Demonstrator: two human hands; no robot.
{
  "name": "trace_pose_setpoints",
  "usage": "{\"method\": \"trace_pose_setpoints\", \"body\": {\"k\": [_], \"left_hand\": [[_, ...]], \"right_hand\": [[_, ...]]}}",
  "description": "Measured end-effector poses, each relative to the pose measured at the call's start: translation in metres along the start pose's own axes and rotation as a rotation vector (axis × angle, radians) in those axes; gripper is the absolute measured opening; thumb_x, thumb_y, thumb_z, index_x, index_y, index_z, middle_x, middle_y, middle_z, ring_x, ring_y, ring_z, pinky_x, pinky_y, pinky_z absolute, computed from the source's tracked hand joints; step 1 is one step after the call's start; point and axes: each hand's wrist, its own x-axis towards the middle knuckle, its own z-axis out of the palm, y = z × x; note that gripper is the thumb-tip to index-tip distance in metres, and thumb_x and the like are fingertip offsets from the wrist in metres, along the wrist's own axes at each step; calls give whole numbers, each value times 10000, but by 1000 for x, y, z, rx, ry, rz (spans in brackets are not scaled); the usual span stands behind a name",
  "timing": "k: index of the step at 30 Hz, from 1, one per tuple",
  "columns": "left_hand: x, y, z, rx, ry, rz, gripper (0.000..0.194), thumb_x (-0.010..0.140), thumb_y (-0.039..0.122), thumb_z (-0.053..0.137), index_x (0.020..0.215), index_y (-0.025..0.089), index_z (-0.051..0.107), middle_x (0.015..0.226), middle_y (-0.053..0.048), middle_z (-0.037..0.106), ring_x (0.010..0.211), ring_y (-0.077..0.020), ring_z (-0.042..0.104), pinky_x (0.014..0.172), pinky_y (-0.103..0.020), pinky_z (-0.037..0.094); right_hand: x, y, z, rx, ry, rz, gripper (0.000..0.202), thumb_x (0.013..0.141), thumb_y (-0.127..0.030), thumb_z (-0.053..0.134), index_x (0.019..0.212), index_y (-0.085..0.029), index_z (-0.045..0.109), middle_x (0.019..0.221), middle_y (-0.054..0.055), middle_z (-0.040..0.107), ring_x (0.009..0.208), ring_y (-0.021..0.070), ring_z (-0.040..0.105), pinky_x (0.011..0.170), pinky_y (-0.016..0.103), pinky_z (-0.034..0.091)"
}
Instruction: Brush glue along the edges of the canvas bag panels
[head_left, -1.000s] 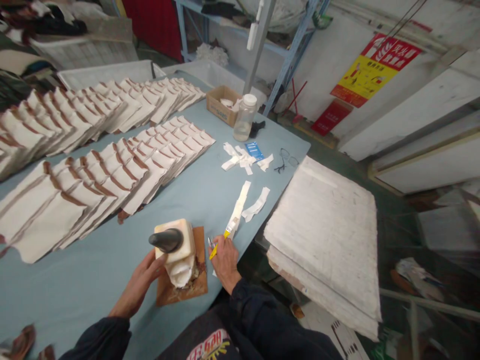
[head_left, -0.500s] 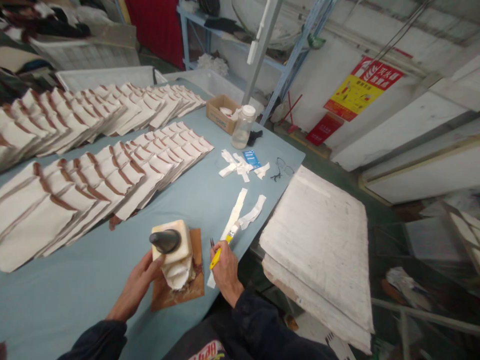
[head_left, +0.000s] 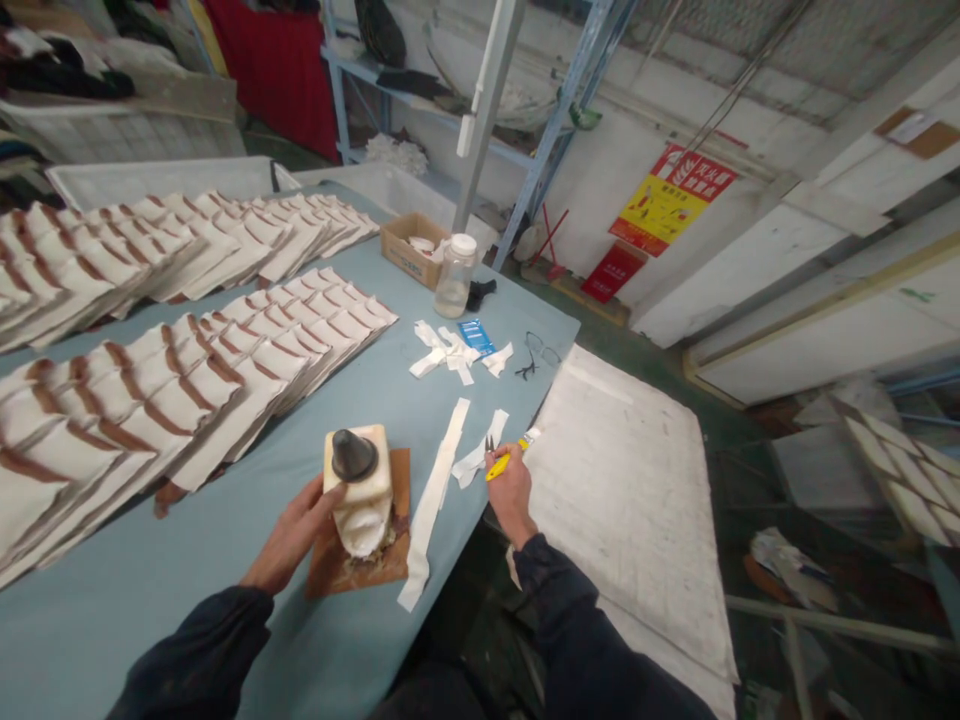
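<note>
My left hand (head_left: 300, 525) grips the side of a cream plastic container (head_left: 381, 470) that has a dark cone-shaped piece (head_left: 352, 456) on top and an open, crusted white mouth facing me. Beneath it lies a brown board (head_left: 401, 500) with dried residue. My right hand (head_left: 514, 500) is closed around a yellow-handled paintbrush (head_left: 498, 467), its bristles pointing right toward the white slab's edge. Two dark pointed metal tips (head_left: 489, 443) also stick out of that hand; their tool is mostly hidden. Between the hands lies a long white strip (head_left: 435, 500), with a shorter white strip (head_left: 480, 452) beside it.
Rows of overlapping cream pieces with brown edges (head_left: 247, 350) cover the table's left. Farther back are small white strips (head_left: 450, 350), a blue packet (head_left: 477, 338), glasses (head_left: 541, 350), a clear jar (head_left: 454, 280) and a cardboard box (head_left: 409, 250). A white slab (head_left: 630, 500) adjoins on the right.
My right hand has moved right and away from me with the brush, from over the long strip to beside the slab. My left hand stays on the container. The view has shifted.
</note>
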Motion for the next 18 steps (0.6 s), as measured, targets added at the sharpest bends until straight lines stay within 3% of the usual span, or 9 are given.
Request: {"method": "trace_pose_setpoints", "body": {"k": [4, 9, 14, 18], "left_hand": [[20, 6, 12, 17, -28, 27, 752, 835, 685, 670, 1415, 207, 644, 1446, -165, 666, 1439, -424, 516, 1149, -588, 476], [45, 15, 11, 28, -54, 20, 743, 774, 711, 709, 1313, 200, 705, 1423, -168, 680, 1379, -416, 575, 1071, -539, 550], [60, 23, 6, 62, -32, -3, 690, 799, 713, 667, 1238, 184, 732, 1340, -163, 721, 1260, -386, 650, 876, -459, 641], [61, 23, 7, 123, -46, 14, 710, 822, 738, 626, 1290, 212, 707, 1298, -124, 736, 1163, -351, 681, 796, -400, 643]], "right_hand": [[27, 9, 6, -16, -18, -6, 293, 999, -469, 608, 1021, -178, 626, 829, -14, 645, 669, 137, 600, 675, 305, 514], [57, 6, 21, -52, -60, 4, 293, 1000, -434, 650, 1108, -162, 656, 960, 21, 688, 793, 156, 669, 755, 348, 588], [76, -2, 35, -97, -117, 29, 293, 1001, -411, 653, 1158, -164, 651, 1035, 39, 695, 865, 175, 684, 804, 377, 596], [77, -9, 38, -132, -154, 38, 232, 1004, -368, 627, 1122, -169, 638, 983, 35, 687, 840, 178, 660, 792, 353, 547]]}}
